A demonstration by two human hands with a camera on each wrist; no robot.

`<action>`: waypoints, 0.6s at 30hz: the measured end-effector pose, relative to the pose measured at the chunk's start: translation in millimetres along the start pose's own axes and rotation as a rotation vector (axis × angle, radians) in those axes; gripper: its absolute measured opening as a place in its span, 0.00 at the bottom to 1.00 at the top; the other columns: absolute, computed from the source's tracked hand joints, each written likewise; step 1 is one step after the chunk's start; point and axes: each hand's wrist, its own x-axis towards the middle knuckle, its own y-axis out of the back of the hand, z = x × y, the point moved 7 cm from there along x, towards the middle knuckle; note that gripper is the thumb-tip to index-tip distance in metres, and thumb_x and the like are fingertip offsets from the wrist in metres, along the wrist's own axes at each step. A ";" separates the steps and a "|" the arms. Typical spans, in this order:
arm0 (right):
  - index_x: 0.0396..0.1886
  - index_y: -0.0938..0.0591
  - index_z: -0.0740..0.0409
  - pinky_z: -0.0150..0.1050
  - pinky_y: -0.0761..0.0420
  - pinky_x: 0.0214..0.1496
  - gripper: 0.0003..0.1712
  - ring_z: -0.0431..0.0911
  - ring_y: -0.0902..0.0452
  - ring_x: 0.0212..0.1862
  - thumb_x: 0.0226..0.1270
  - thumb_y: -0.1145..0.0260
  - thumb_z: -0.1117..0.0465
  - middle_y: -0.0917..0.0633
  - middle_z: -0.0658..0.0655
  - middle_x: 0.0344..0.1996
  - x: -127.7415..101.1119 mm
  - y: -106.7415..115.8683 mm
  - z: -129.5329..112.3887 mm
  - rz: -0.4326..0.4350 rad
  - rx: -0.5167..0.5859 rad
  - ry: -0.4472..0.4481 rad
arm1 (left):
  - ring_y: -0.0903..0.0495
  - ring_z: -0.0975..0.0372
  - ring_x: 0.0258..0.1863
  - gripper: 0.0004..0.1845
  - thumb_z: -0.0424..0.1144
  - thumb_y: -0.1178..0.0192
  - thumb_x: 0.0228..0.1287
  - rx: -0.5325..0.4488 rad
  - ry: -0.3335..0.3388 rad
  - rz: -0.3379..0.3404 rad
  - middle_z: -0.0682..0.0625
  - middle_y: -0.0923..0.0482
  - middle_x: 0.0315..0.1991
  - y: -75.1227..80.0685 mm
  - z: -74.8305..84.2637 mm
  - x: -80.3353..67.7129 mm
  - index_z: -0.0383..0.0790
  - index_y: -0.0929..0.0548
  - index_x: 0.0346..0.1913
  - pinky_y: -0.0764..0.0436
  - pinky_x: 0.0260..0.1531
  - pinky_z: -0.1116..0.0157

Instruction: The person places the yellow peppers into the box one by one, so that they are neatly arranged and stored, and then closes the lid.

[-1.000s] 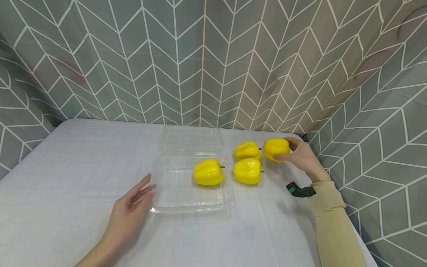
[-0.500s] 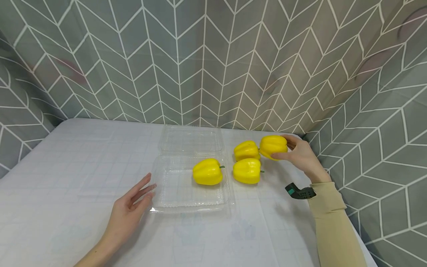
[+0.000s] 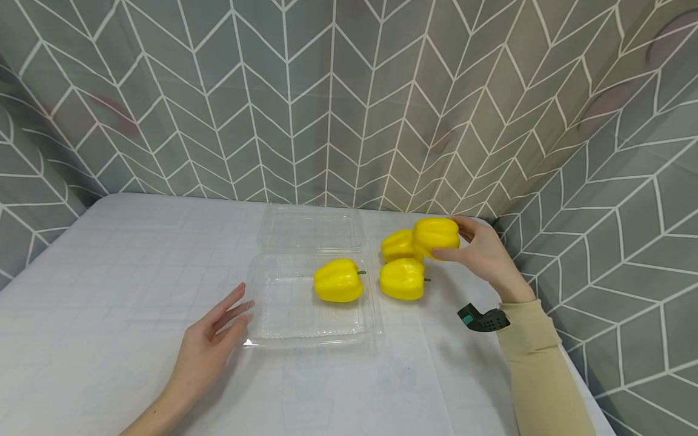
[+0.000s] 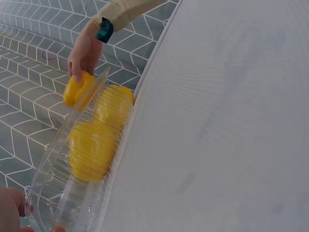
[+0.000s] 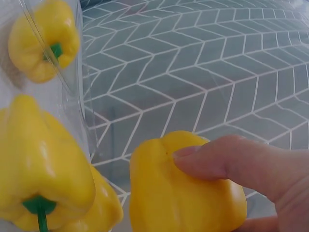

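Observation:
My right hand (image 3: 480, 251) grips a yellow bell pepper (image 3: 436, 235) and holds it lifted just above the table, over the far pepper (image 3: 396, 245). The right wrist view shows the thumb (image 5: 227, 162) pressed on this pepper (image 5: 186, 191). Another pepper (image 3: 402, 279) lies on the cloth beside the clear plastic clamshell box (image 3: 283, 324). One pepper (image 3: 338, 280) sits inside the box's tray. My left hand (image 3: 215, 339) lies open on the table, fingertips touching the tray's left front corner.
The box's clear lid (image 3: 312, 227) lies open flat behind the tray. A white checked cloth (image 3: 120, 272) covers the table. Grey chevron curtains (image 3: 349, 97) close in the back and right sides, near the table's right edge.
My right hand has lifted the gripped pepper and carried it a little left, so that it overlaps the far pepper. The left hand has stayed put.

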 end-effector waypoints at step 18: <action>0.71 0.31 0.59 0.61 0.37 0.76 0.47 0.60 0.40 0.75 0.55 0.21 0.49 0.27 0.60 0.69 -7.0 -19.8 -34.5 0.016 -0.041 0.054 | 0.21 0.75 0.58 0.27 0.30 0.42 0.73 0.005 -0.002 0.000 0.47 0.32 0.72 0.2 1.1 1.0 0.39 0.31 0.73 0.21 0.52 0.79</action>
